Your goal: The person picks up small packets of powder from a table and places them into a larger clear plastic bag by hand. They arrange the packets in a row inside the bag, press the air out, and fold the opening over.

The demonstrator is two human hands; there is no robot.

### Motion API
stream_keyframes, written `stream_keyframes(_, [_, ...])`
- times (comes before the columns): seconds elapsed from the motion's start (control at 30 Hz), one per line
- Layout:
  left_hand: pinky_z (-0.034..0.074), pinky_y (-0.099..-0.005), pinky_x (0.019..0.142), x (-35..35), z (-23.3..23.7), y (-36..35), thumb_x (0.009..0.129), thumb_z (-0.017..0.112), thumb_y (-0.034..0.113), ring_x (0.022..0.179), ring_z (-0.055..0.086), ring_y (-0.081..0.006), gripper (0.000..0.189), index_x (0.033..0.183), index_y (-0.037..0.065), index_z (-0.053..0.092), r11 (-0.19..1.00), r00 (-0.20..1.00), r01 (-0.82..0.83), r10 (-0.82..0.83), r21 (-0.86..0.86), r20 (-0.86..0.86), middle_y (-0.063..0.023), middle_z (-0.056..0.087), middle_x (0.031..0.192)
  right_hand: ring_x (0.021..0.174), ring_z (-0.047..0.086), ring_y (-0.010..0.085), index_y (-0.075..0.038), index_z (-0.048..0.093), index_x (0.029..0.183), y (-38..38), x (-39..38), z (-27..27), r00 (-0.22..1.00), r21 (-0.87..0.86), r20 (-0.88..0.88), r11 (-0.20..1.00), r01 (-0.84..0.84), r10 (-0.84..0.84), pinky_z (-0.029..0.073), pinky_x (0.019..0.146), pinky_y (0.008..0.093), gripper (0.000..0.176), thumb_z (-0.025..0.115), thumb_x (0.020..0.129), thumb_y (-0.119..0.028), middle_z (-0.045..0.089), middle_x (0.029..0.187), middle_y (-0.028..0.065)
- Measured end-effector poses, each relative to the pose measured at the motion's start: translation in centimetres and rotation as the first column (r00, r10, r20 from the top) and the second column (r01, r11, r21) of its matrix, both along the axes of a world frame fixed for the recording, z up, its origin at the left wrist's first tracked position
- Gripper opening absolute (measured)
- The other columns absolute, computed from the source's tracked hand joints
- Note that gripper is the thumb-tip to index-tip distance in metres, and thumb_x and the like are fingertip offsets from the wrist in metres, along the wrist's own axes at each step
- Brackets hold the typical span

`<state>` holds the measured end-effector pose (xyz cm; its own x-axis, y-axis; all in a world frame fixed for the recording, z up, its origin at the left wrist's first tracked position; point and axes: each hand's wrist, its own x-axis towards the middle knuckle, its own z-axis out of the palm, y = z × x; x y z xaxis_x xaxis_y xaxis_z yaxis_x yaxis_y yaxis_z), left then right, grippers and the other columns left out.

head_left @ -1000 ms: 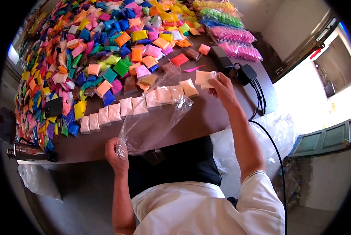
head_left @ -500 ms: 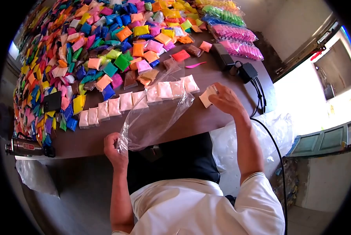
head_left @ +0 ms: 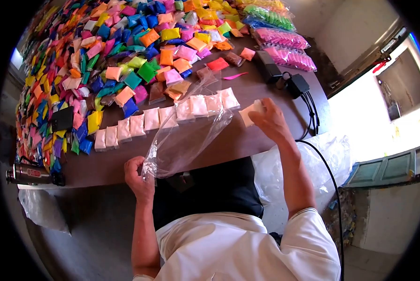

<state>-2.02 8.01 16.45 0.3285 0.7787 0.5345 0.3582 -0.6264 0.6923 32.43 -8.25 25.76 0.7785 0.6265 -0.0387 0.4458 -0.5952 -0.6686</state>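
Observation:
At the table's near edge, my left hand (head_left: 140,175) is closed round the gathered end of a clear plastic bag (head_left: 191,145). The bag stretches up and right, partly covering a row of pale pink packets (head_left: 151,120) on the brown table (head_left: 238,140). Off the right end of that row, my right hand (head_left: 272,121) has its fingers on a single pale packet (head_left: 247,115); part of the packet is hidden beneath them.
A big heap of colourful packets (head_left: 147,70) covers the table's left and back. Bagged pink packs (head_left: 285,40) are stacked at back right, near a black box with cables (head_left: 296,86). A pink plastic tool (head_left: 235,76) and a flask (head_left: 29,175) lie on the table.
My right hand has shifted slightly over the pale packet, its fingers covering it differently. My left hand keeps its hold on the bag, nearly unmoved.

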Motion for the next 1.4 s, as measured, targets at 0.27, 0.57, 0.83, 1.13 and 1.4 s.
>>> stream_keyframes(0.27, [0.049, -0.0368, 0.074, 0.6, 0.7, -0.2, 0.079, 0.070, 0.012, 0.083, 0.060, -0.0283, 0.013, 0.086, 0.004, 0.061, 0.998, 0.999, -0.038, 0.040, 0.060, -0.035, -0.0091, 0.064, 0.086, 0.081, 0.055, 0.0073, -0.002, 0.055, 0.112, -1.3, -7.0, 5.2, 0.902, 0.617, -0.295, 0.784, -0.073, 0.316, 0.045, 0.067, 0.0229, 0.038, 0.071, 0.084, -0.021, 0.058, 0.092, 0.0037])
stream_keyframes(0.57, [0.047, -0.0359, 0.075, 0.0, 0.3, 0.1, 0.075, 0.072, 0.012, 0.083, 0.060, -0.0269, 0.015, 0.082, 0.006, 0.060, 0.999, 0.999, 0.031, -0.032, 0.012, 0.018, -0.0073, 0.064, 0.084, 0.073, 0.063, 0.0396, -0.002, 0.049, 0.093, 4.5, -15.5, 2.5, 0.771, 0.332, 0.354, 0.699, -0.633, 0.530, 0.050, 0.065, 0.0472, 0.030, 0.068, 0.077, -0.019, 0.063, 0.081, 0.0189])
stream_keyframes(0.83, [0.046, -0.0374, 0.075, -0.2, 1.0, 0.1, 0.088, 0.067, 0.023, 0.082, 0.058, -0.0276, 0.021, 0.088, 0.003, 0.063, 0.995, 0.996, 0.092, -0.092, 0.030, -0.024, -0.0107, 0.061, 0.083, 0.071, 0.065, 0.0426, -0.002, 0.051, 0.096, 7.6, -17.8, -1.5, 0.777, 0.133, 0.230, 0.772, -0.621, 0.585, 0.050, 0.066, 0.0528, 0.030, 0.067, 0.080, -0.023, 0.066, 0.074, 0.0219])
stream_keyframes(1.13, [0.047, -0.0388, 0.072, 0.0, 1.9, -0.2, 0.083, 0.071, 0.022, 0.080, 0.058, -0.0306, 0.021, 0.080, 0.004, 0.061, 0.996, 0.996, 0.082, -0.083, -0.025, -0.039, -0.0103, 0.064, 0.081, 0.066, 0.066, 0.0396, -0.001, 0.047, 0.095, 8.1, -20.3, -3.3, 0.839, 0.197, 0.228, 0.821, -0.536, 0.494, 0.052, 0.061, 0.0479, 0.032, 0.066, 0.085, -0.024, 0.065, 0.068, 0.0205])
stream_keyframes(1.4, [0.046, -0.0395, 0.072, -0.2, 0.9, 0.3, 0.087, 0.065, 0.028, 0.080, 0.057, -0.0310, 0.026, 0.082, 0.003, 0.061, 0.995, 0.995, 0.092, -0.093, -0.033, -0.026, -0.0115, 0.062, 0.081, 0.105, 0.060, 0.0438, 0.006, 0.046, 0.124, 6.7, -19.0, -2.4, 0.704, 0.185, -0.013, 0.694, -0.696, 0.710, 0.048, 0.090, 0.0477, 0.053, 0.066, 0.086, -0.025, 0.060, 0.116, 0.0287])
